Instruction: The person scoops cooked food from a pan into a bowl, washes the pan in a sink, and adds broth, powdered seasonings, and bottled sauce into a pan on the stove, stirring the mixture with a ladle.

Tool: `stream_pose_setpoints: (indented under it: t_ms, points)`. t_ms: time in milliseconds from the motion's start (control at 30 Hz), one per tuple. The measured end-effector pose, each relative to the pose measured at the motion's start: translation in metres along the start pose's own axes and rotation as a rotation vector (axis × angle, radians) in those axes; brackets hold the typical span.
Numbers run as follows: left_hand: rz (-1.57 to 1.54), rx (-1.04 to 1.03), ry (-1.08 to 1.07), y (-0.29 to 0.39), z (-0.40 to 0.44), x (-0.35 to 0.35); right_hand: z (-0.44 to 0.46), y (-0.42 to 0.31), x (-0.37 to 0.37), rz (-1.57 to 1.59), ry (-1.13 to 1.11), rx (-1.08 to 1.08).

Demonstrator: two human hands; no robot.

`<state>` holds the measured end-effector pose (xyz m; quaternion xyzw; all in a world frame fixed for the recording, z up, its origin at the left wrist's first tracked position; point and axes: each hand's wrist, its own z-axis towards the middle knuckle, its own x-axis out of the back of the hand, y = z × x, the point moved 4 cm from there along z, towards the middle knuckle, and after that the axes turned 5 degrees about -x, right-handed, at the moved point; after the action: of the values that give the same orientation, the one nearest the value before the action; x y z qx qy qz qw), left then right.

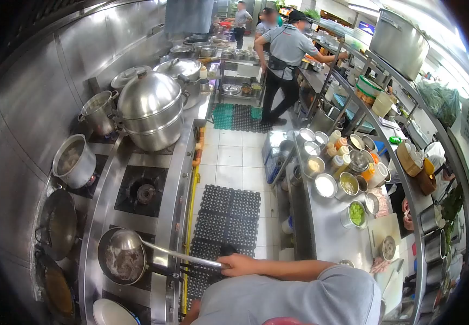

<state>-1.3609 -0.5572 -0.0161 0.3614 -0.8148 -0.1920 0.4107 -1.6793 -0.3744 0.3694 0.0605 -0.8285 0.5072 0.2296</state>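
Note:
My right hand is closed around the end of a long-handled ladle. The ladle's metal bowl is over a frying pan on the stove and hides part of what is inside. Brownish-grey food, perhaps strips of meat, lies in the pan. The pan's dark handle points right, toward my body. A bit of skin shows at the bottom edge beside my grey shirt, but my left hand itself is out of sight.
A large steamer pot and a stockpot stand farther along the range. Woks line the wall side. Right, a steel counter holds several bowls and bottles. A black mat covers the aisle; a co-worker stands beyond.

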Motion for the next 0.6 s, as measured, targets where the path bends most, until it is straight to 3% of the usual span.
stream_pose_setpoints:
  t_ms: [100,233,433,533,600]
  points:
    - [-0.672,0.446,0.226,-0.004,-0.005,-0.006,-0.001,-0.008,-0.001,0.057,0.018,0.007]
    - [-0.614,0.282,0.329,0.008,-0.001,0.003,0.012,0.008,0.000,0.136,-0.004,0.027]
    - [-0.132,0.402,0.232,0.024,0.019,0.028,0.014,0.017,0.050,0.166,-0.034,0.097]
    - [0.384,-0.245,0.167,0.057,0.039,0.040,0.014,0.029,0.085,0.198,-0.039,0.105]
    - [0.369,-0.213,0.185,0.070,0.061,0.046,0.014,0.037,0.112,0.187,-0.020,0.095]
